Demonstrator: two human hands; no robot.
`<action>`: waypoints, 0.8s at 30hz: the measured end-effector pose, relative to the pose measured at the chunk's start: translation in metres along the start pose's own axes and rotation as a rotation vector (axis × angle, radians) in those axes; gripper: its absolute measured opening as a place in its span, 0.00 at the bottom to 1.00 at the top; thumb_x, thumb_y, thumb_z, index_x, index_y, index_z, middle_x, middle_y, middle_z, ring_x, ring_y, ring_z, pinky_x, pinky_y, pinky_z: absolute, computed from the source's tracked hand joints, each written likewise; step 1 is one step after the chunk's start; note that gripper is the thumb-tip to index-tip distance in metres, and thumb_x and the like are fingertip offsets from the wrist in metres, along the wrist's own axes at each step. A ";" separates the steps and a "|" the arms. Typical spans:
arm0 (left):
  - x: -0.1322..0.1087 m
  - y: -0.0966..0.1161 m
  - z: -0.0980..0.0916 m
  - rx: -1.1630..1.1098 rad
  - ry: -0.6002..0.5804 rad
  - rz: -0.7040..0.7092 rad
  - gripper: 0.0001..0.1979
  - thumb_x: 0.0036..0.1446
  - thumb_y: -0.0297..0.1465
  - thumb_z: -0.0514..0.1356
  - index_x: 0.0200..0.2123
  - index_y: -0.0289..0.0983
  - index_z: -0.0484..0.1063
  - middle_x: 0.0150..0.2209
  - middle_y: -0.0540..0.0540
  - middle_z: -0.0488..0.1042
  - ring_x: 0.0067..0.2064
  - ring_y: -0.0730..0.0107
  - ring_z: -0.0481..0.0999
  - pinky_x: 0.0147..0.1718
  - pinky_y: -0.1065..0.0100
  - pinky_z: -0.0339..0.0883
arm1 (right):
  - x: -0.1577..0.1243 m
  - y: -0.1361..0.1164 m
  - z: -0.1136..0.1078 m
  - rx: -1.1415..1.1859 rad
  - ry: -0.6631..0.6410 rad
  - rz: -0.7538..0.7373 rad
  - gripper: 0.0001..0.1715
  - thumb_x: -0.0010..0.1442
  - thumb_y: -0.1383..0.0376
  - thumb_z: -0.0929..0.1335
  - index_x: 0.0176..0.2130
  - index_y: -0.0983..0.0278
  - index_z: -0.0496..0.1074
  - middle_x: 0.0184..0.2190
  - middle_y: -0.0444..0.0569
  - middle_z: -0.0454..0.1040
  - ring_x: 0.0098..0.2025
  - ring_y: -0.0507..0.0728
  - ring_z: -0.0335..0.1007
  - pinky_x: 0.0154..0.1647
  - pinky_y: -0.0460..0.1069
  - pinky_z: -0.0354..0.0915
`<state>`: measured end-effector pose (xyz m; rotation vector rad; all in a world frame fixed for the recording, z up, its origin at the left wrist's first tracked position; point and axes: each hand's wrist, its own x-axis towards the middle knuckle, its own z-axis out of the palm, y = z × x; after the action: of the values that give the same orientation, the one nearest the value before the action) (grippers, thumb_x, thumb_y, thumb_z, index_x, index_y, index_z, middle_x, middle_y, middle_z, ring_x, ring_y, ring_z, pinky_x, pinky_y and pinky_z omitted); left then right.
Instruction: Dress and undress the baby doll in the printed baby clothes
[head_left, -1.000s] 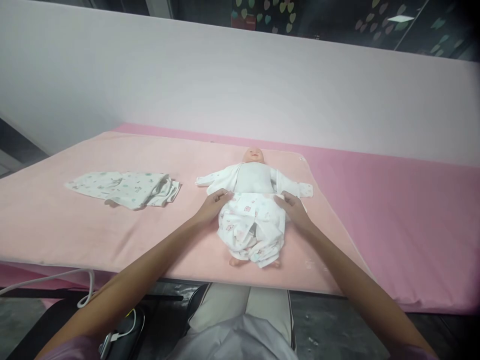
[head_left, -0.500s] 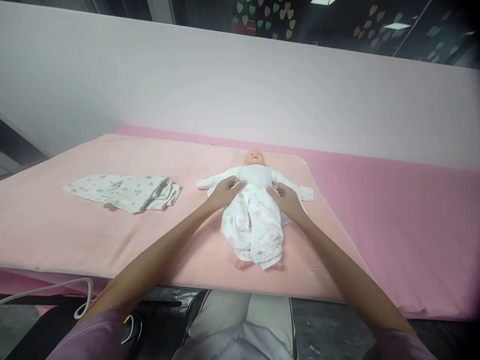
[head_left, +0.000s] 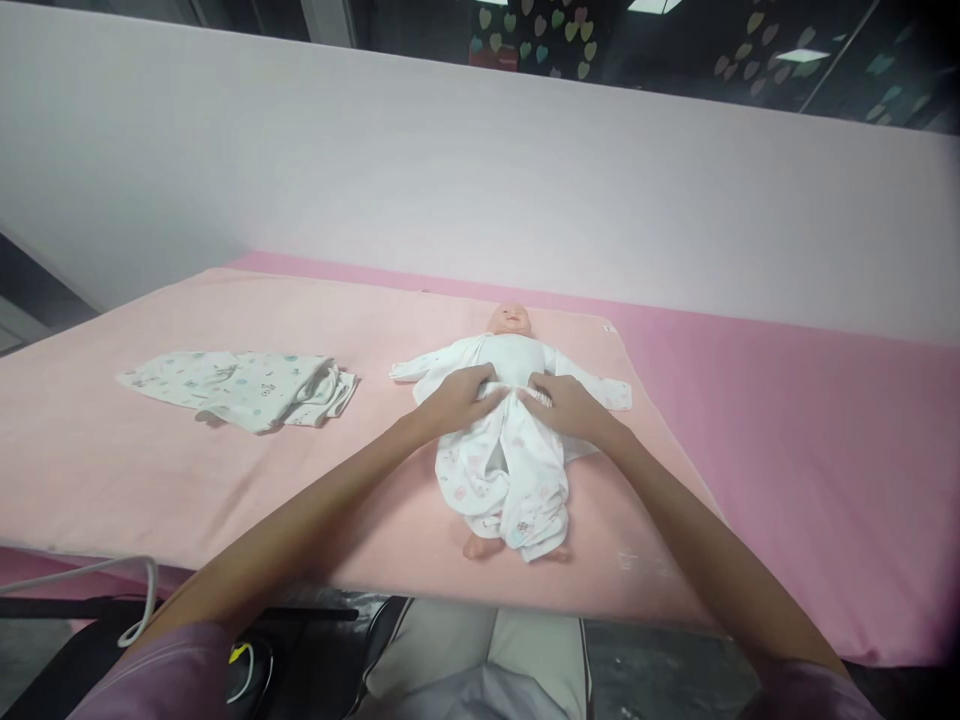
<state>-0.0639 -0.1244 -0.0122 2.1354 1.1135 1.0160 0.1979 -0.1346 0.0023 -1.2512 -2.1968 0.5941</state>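
A baby doll (head_left: 511, 319) lies on its back on the pink mat, head away from me, arms spread. It wears a white long-sleeved top (head_left: 516, 358) and white printed baby pants (head_left: 469, 470), with its feet showing at the leg ends. My left hand (head_left: 463, 395) pinches the waistband on the left side. On the other side my right hand (head_left: 561, 402) grips the same waistband, thumb and fingers closed on the cloth. Both hands rest over the doll's belly, thumbs close together, partly covering the waistband.
A folded white cloth with a green print (head_left: 244, 388) lies left of the doll. The peach mat (head_left: 300, 510) covers part of a pink padded surface (head_left: 810, 470). A white wall panel (head_left: 480, 180) rises behind. A white cable (head_left: 142, 600) hangs at the lower left.
Both my hands have moved inward along the waistband, toward the middle of the belly, and slightly nearer to me. The view has shifted slightly.
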 end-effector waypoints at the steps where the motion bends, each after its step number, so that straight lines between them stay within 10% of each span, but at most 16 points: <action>1: 0.003 -0.002 0.002 0.006 0.046 -0.044 0.24 0.68 0.50 0.65 0.30 0.39 0.64 0.25 0.52 0.64 0.29 0.67 0.62 0.32 0.64 0.52 | 0.002 0.002 0.002 0.022 0.038 0.025 0.29 0.73 0.43 0.66 0.30 0.59 0.56 0.24 0.40 0.57 0.29 0.54 0.54 0.34 0.51 0.50; 9: -0.007 -0.031 0.029 -0.761 0.061 -0.587 0.33 0.56 0.64 0.70 0.37 0.38 0.75 0.35 0.43 0.81 0.38 0.56 0.80 0.40 0.60 0.71 | -0.002 0.038 0.052 0.656 0.203 0.336 0.42 0.59 0.24 0.67 0.33 0.57 0.59 0.29 0.44 0.67 0.34 0.58 0.64 0.36 0.51 0.64; 17: -0.003 -0.033 0.026 -0.625 0.192 -0.347 0.33 0.62 0.64 0.64 0.34 0.39 0.68 0.32 0.50 0.70 0.35 0.66 0.70 0.37 0.65 0.66 | -0.002 0.042 0.047 0.578 0.189 0.182 0.29 0.69 0.36 0.68 0.38 0.57 0.64 0.34 0.44 0.70 0.37 0.59 0.67 0.40 0.51 0.67; 24: 0.008 -0.028 -0.005 -0.181 -0.039 -0.087 0.24 0.68 0.55 0.64 0.37 0.40 0.67 0.31 0.52 0.68 0.31 0.69 0.61 0.33 0.66 0.55 | 0.011 0.031 0.020 0.142 0.125 -0.044 0.19 0.78 0.46 0.62 0.43 0.58 0.66 0.32 0.42 0.68 0.34 0.57 0.64 0.41 0.52 0.61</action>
<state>-0.0778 -0.1028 -0.0263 1.9398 1.0450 0.9919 0.2005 -0.1123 -0.0291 -1.1331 -2.0371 0.6256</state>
